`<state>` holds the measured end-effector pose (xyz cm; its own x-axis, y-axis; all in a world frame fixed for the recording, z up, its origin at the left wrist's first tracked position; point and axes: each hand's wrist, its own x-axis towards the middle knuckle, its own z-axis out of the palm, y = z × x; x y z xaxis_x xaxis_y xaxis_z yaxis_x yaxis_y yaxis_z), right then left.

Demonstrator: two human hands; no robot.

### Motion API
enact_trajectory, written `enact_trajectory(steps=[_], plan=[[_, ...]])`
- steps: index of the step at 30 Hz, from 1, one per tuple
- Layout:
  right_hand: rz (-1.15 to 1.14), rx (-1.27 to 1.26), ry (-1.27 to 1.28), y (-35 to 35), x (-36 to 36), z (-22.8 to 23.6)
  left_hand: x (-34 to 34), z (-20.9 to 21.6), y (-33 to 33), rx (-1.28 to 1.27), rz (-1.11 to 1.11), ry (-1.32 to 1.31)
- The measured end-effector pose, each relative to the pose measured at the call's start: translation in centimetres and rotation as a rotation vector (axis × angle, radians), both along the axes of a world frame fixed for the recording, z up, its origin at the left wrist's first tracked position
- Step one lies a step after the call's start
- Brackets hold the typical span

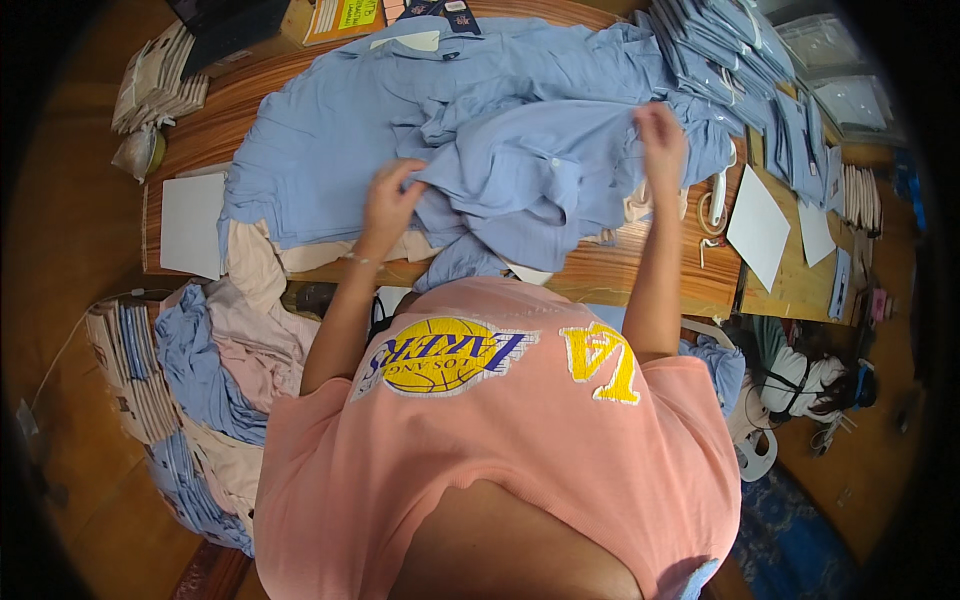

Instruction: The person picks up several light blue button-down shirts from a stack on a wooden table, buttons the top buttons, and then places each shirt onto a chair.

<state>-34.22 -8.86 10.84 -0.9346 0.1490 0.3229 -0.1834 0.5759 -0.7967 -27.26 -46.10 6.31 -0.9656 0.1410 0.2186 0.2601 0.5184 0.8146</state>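
Observation:
A light blue shirt (520,180) with a small button lies loosely bunched over other blue shirts on the table, one edge falling toward me. My left hand (388,208) is closed on the cloth at its left side, thumb and fingers pinching a fold. On the right, my right hand (660,140) grips the shirt's far edge; its fingers are slightly smeared by motion. The cloth between them is partly lifted and wrinkled. Beneath and behind spreads a wide pile of blue shirts (320,150), with pale pink cloth (258,255) showing under its near edge.
Folded blue shirts (715,50) stand stacked at the far right, beside clear plastic packs (845,100). White cards (760,228) lie at the right, another white card (192,225) at the left. Wrapped beige bundles (155,75) sit far left; loose garments (215,350) heap below.

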Motion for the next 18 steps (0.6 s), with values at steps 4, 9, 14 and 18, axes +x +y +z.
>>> enact_trajectory(steps=[4, 9, 14, 18], plan=[[0.116, -0.602, 0.267, 6.0, 6.9, 10.8, 0.3, 6.1, -5.9, 0.429, 0.124, -0.215], [0.011, -0.954, 0.372, 5.5, 4.8, 17.5, -6.2, 14.9, -7.4, 0.799, 0.125, -0.070], [0.495, -1.324, 0.044, 13.4, -8.2, 7.2, -17.0, 7.9, -8.4, -0.106, 0.312, 0.235], [-0.004, -1.226, 0.050, 2.3, -2.4, 5.7, -7.3, 7.1, -0.3, 0.213, -0.131, -0.288]])
